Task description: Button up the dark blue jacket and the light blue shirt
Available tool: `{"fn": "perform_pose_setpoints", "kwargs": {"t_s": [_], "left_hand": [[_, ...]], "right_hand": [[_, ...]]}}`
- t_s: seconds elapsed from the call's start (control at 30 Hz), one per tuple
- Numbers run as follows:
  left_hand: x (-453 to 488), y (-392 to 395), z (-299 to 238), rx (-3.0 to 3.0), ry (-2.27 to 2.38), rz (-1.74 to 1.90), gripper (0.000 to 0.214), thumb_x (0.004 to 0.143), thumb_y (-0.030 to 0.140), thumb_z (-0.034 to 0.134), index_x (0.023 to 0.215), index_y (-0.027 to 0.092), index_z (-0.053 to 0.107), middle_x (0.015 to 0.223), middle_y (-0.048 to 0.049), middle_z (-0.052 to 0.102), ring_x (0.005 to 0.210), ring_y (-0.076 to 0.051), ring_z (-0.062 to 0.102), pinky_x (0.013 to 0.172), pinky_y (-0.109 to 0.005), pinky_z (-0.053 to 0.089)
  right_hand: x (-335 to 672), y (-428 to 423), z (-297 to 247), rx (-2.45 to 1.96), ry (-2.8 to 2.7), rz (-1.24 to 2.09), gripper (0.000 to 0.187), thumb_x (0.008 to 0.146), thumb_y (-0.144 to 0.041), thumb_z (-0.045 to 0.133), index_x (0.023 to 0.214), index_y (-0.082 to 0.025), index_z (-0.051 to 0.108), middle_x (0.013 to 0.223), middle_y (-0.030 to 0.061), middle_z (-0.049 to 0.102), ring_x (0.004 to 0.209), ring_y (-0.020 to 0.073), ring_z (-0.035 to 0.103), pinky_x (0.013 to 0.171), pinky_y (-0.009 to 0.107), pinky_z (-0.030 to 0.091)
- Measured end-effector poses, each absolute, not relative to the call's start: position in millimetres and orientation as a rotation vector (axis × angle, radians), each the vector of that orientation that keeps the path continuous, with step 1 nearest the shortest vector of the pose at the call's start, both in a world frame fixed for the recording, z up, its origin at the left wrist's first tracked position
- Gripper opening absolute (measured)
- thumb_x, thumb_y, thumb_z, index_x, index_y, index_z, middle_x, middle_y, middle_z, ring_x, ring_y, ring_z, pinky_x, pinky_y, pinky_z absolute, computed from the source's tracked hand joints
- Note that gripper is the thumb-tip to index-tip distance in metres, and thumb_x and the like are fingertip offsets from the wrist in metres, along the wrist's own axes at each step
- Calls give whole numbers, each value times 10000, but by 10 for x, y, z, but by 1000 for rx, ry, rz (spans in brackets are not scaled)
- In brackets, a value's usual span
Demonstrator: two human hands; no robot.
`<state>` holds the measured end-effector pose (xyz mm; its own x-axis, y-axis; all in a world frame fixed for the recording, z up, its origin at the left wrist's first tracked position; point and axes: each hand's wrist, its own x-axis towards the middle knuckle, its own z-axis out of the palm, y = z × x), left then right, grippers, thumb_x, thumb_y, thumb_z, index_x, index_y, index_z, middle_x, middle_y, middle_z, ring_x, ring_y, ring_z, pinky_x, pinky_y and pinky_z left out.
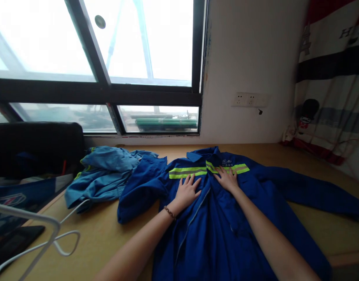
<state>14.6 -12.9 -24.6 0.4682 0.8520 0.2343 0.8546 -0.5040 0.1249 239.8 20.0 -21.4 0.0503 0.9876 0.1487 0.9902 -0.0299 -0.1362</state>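
Observation:
A dark blue work jacket (214, 230) lies front side up on the wooden table, its collar toward the wall. Yellow-green reflective bands (187, 172) cross its chest, and a zipper runs down the front. My left hand (187, 192) rests with spread fingers on the jacket's chest, just below the band on the left. On the other side my right hand (227, 178) lies flat, its fingertips over the band near a small white logo. The jacket's right-side sleeve stretches out to the table's edge; the left-side sleeve is bent.
Light blue garments (106, 171) lie bunched on the table (109, 242) at the left. White bent wire (55, 230) sticks up at the lower left, beside a black chair (39, 144). Behind are a window, a wall socket (245, 99) and a curtain (331, 78).

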Motion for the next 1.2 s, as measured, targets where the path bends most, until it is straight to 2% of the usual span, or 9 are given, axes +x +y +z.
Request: {"fn": "perform_pose_setpoints", "kwargs": {"t_s": [0.17, 0.27, 0.33, 0.5, 0.63, 0.73, 0.9, 1.03, 1.2], "left_hand": [[-63, 332, -96, -2806, -1538, -250, 483, 831, 430, 393, 1302, 345, 329, 1410, -25, 260, 1282, -246, 211, 1016, -416, 164], [-63, 411, -7, -2835, -1506, -217, 495, 820, 439, 410, 1300, 346, 330, 1410, -24, 259, 1283, -241, 203, 1018, -410, 161], [17, 342, 68, -2800, -1541, -202, 479, 814, 431, 419, 1278, 317, 374, 1381, -51, 311, 1259, -257, 249, 996, -426, 208], [367, -97, 248, -2698, -1682, -316, 290, 827, 217, 364, 1027, 161, 567, 1028, -129, 570, 979, -229, 524, 825, -335, 394], [552, -528, 308, -2820, -1758, -382, 250, 794, 309, 448, 950, 150, 562, 894, -116, 607, 850, -247, 579, 735, -336, 432], [569, -741, 429, -3197, -1792, -388, 338, 695, 395, 581, 931, 153, 578, 894, -100, 619, 834, -253, 586, 709, -327, 451], [441, -563, 655, -4239, -1779, -471, 399, 684, 393, 608, 996, 144, 589, 947, -82, 627, 807, -190, 610, 711, -322, 496], [416, -133, 474, -3716, -2018, -1182, 284, 713, 300, 577, 922, 109, 597, 822, -108, 651, 754, -196, 626, 753, -372, 485], [722, -8, 69, -3275, -1597, -1099, 370, 747, 214, 522, 1113, 158, 532, 1172, -106, 543, 1096, -224, 478, 951, -379, 354]], "right_hand": [[2355, 37, -230, -2072, -1911, 27, 468, 821, -495, 376, 1223, -274, 467, 1338, 55, 381, 1230, 385, 220, 942, 613, 105], [2214, -83, -142, -1739, -1890, 269, 396, 835, -425, 386, 1084, -190, 584, 1179, 99, 536, 1133, 294, 415, 961, 458, 264], [2077, -140, -98, -1550, -1829, 463, 394, 813, -431, 423, 1024, -159, 614, 1051, 111, 606, 998, 251, 528, 882, 359, 377], [1905, -147, -146, -1536, -1504, 790, 466, 564, -277, 677, 1007, -146, 622, 1003, 107, 632, 969, 282, 551, 870, 371, 395], [2106, -97, -158, -1408, -1250, 1039, 397, 593, -216, 620, 983, -143, 615, 938, 63, 666, 910, 243, 597, 835, 371, 444], [2287, -90, -87, -1294, -932, 1337, 327, 669, -249, 560, 969, -127, 606, 819, 62, 688, 786, 222, 640, 752, 362, 495], [2386, -94, 36, -1185, -691, 1511, 235, 730, -249, 518, 921, -141, 604, 774, 64, 689, 790, 211, 644, 742, 340, 508], [2398, -97, 88, -1102, -643, 1586, 201, 768, -269, 504, 888, -136, 595, 788, 86, 686, 817, 221, 639, 737, 341, 512], [2437, -101, 107, -1009, -626, 1568, 130, 771, -231, 521, 854, -150, 579, 733, 62, 684, 762, 202, 648, 731, 319, 513]]}}
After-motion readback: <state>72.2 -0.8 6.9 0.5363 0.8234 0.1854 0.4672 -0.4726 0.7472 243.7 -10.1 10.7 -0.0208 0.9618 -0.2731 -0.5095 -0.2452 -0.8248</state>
